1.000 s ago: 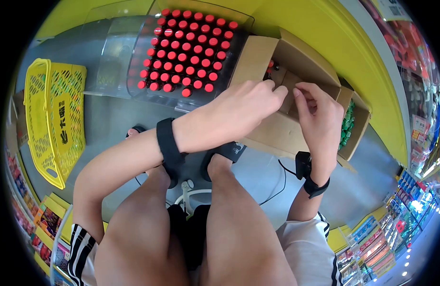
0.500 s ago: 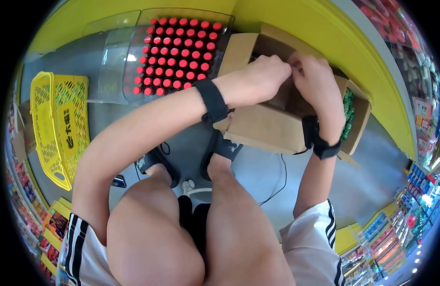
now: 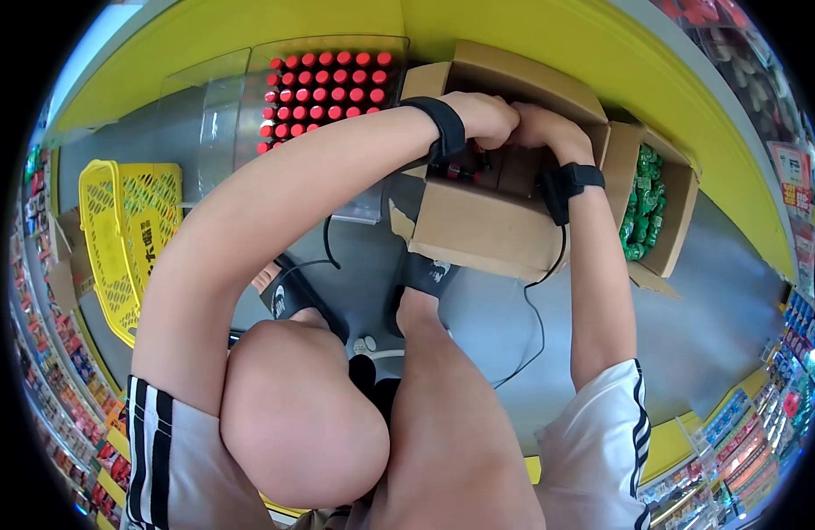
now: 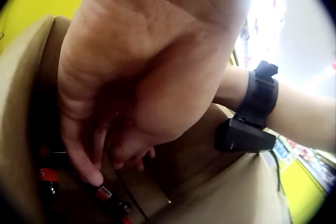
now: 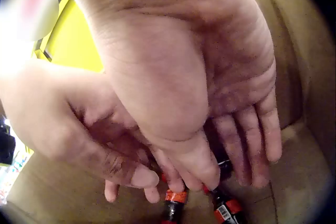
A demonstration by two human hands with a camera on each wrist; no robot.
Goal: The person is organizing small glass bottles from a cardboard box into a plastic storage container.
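Observation:
Both hands are down inside an open cardboard box [image 3: 491, 230]. In the head view my left hand [image 3: 487, 119] and right hand [image 3: 540, 125] meet above the box's inside, hiding part of it. Small dark bottles with red on them lie at the bottom. One bottle [image 4: 108, 194] is right at a fingertip of the left hand in the left wrist view. In the right wrist view, the right hand [image 5: 199, 87] has its fingers loosely extended downward. Just below its thumb is a labelled bottle [image 5: 227, 211]; another bottle [image 5: 176, 198] shows under the left hand's fingers.
Left of the box, a clear plastic bin [image 3: 363, 212] holds rows of red-capped bottles [image 3: 323, 77]. A yellow basket [image 3: 116, 256] stands at far left. Another carton [image 3: 681, 221] with green packs [image 3: 646, 199] adjoins the box on the right. A cable [image 3: 540, 318] trails over the floor.
Both hands have gone from above the box down into it, toward its back. The head view has shifted, so the left forearm now covers part of the bottle rows.

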